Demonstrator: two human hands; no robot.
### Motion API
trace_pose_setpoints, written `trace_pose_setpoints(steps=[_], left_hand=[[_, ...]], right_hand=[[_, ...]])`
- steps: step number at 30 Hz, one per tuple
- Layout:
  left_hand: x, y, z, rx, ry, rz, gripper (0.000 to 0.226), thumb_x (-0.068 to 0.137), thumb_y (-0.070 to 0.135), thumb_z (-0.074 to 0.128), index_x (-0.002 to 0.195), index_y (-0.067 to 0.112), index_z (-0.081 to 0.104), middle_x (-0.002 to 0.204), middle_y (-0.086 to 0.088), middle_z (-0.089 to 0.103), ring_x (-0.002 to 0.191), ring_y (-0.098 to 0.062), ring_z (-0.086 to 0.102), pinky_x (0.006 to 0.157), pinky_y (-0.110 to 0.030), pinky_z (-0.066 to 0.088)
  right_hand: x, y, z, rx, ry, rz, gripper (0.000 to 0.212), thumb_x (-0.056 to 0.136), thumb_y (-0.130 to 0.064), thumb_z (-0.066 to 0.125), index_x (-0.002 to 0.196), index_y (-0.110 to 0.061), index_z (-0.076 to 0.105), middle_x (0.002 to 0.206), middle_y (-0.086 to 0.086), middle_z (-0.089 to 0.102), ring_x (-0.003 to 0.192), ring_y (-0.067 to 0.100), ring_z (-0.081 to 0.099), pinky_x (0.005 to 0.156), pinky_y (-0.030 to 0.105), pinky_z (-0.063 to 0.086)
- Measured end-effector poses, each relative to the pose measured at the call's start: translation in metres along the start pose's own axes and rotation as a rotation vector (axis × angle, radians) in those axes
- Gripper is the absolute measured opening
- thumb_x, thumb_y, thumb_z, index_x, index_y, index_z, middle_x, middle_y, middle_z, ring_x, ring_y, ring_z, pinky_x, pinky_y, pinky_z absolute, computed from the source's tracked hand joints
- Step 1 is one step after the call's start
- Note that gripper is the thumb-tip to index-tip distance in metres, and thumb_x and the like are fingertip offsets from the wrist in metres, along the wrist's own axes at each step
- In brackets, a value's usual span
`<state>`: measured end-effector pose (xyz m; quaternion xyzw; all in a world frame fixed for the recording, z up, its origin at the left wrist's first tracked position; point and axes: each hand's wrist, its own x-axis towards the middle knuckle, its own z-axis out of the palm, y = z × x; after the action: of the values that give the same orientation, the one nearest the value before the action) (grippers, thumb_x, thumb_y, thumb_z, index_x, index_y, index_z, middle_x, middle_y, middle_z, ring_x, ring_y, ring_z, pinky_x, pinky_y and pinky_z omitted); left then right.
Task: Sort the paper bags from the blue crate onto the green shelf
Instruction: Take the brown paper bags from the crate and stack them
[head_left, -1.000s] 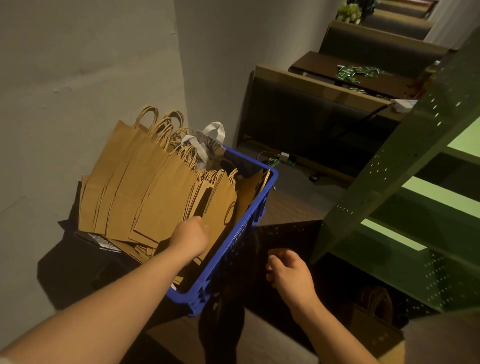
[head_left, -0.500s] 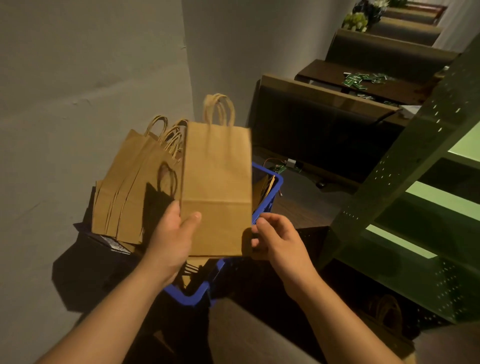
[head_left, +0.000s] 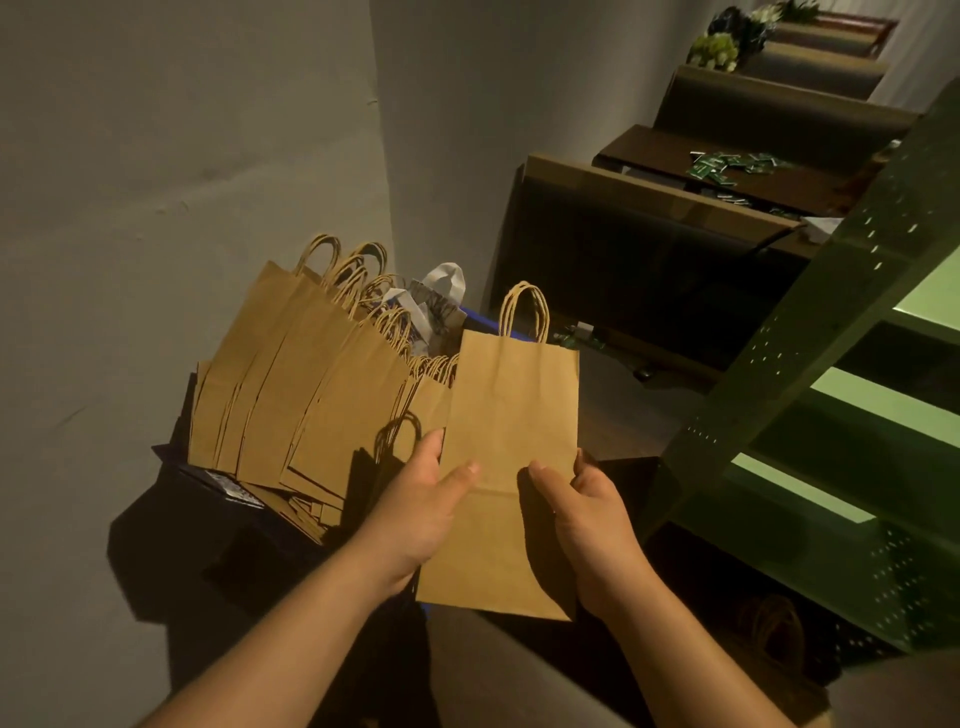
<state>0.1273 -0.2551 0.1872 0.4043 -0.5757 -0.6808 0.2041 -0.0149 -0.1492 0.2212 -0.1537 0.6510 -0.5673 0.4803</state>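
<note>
Two hands hold one flat brown paper bag (head_left: 511, 441) upright between them, handles up. The left hand (head_left: 421, 512) grips the bag's left edge, thumb laid across the front face and fingers behind; the right hand (head_left: 592, 514) grips the right edge in the same way, thumb on the front. No print, logo or label can be read on the held bag's plain front.

Up and to the left of the left hand, a stack of brown paper bags (head_left: 306, 395) leans fanned out, twisted-cord handles uppermost, against the grey wall (head_left: 182, 182). Only a small part of the blue crate (head_left: 475, 317) shows, just behind the held bag's handles. A white bag with a dark pattern (head_left: 436, 306) stands at the back of the stack; its marking is too blurred to read.

To the right of the right hand rises the green shelf (head_left: 841, 415), with a perforated side panel and pale green boards. Below the right forearm, in shadow near the shelf's foot, another brown bag (head_left: 774, 639) is dimly visible. Beyond the hands stands a dark tabletop (head_left: 810, 182) bearing scattered small green packets (head_left: 727, 163), lettering illegible.
</note>
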Motion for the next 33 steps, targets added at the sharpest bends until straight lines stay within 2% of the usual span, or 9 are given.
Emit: trace_pose_setpoints(steps=[6,11,13,15,19,22,25,29,33], left_hand=[[0.005,0.001,0.0,0.127,0.007,-0.019,0.057,0.099,0.054,0.054,0.15,0.031,0.045,0.14,0.014,0.059,0.124,-0.007,0.058,0.105,-0.039,0.049],[0.023,0.014,-0.036,0.462,0.26,0.022,0.034,0.103,0.043,0.052,0.137,0.035,0.054,0.123,0.011,0.066,0.083,-0.011,0.063,0.067,-0.032,0.058],[0.033,0.015,-0.058,0.734,0.366,0.001,0.047,0.101,0.044,0.055,0.145,0.033,0.047,0.142,0.004,0.055,0.113,-0.018,0.061,0.09,-0.037,0.058],[0.043,0.017,-0.076,0.979,0.462,-0.068,0.066,0.098,0.047,0.056,0.157,0.026,0.035,0.159,-0.004,0.035,0.143,-0.03,0.033,0.113,-0.049,0.04],[0.058,0.014,-0.093,1.057,0.469,-0.225,0.082,0.096,0.053,0.054,0.163,0.022,0.019,0.166,-0.01,0.022,0.149,-0.038,0.021,0.116,-0.054,0.034],[0.063,0.011,-0.095,1.065,0.469,-0.212,0.08,0.098,0.048,0.056,0.162,0.02,0.019,0.164,-0.011,0.026,0.146,-0.036,0.029,0.111,-0.052,0.039],[0.068,0.009,-0.099,0.955,0.493,-0.122,0.07,0.103,0.029,0.057,0.162,0.018,0.021,0.157,-0.014,0.036,0.124,-0.03,0.053,0.092,-0.04,0.051],[0.074,0.0,-0.102,1.069,0.47,-0.113,0.048,0.105,0.027,0.051,0.153,0.02,0.043,0.123,-0.007,0.067,0.106,-0.025,0.063,0.086,-0.042,0.056],[0.069,0.0,-0.106,1.357,0.525,-0.06,0.034,0.101,0.039,0.056,0.134,0.028,0.062,0.12,0.004,0.069,0.119,-0.023,0.055,0.096,-0.043,0.047]], right_hand=[[0.003,0.011,-0.004,-0.171,0.202,0.037,0.035,0.094,-0.039,0.07,0.102,-0.009,0.054,0.094,0.012,0.067,0.078,0.022,0.063,0.065,0.034,0.049],[0.005,0.015,-0.004,-0.167,0.236,0.044,0.034,0.094,-0.037,0.07,0.102,-0.007,0.055,0.097,0.014,0.068,0.084,0.027,0.065,0.069,0.038,0.05],[0.005,0.018,-0.003,-0.186,0.25,0.049,0.035,0.095,-0.038,0.069,0.1,-0.006,0.054,0.092,0.012,0.065,0.078,0.023,0.061,0.066,0.036,0.047],[0.006,0.02,-0.002,-0.196,0.262,0.055,0.036,0.095,-0.038,0.068,0.099,-0.005,0.053,0.088,0.011,0.063,0.073,0.021,0.058,0.063,0.034,0.045],[0.007,0.021,0.0,-0.196,0.26,0.067,0.037,0.094,-0.039,0.069,0.099,-0.006,0.053,0.09,0.012,0.063,0.076,0.023,0.058,0.064,0.036,0.045],[0.007,0.02,0.002,-0.182,0.255,0.079,0.037,0.094,-0.038,0.069,0.099,-0.006,0.053,0.09,0.013,0.064,0.076,0.024,0.058,0.065,0.037,0.045],[0.006,0.017,0.004,-0.179,0.254,0.087,0.037,0.094,-0.038,0.069,0.101,-0.005,0.053,0.088,0.013,0.063,0.074,0.023,0.057,0.064,0.036,0.044],[0.005,0.019,0.004,-0.183,0.249,0.097,0.036,0.094,-0.038,0.069,0.099,-0.006,0.054,0.088,0.013,0.063,0.074,0.023,0.058,0.065,0.036,0.045],[0.005,0.023,0.004,-0.198,0.243,0.097,0.031,0.094,-0.037,0.069,0.101,-0.01,0.055,0.095,0.012,0.066,0.08,0.024,0.063,0.067,0.036,0.048]])
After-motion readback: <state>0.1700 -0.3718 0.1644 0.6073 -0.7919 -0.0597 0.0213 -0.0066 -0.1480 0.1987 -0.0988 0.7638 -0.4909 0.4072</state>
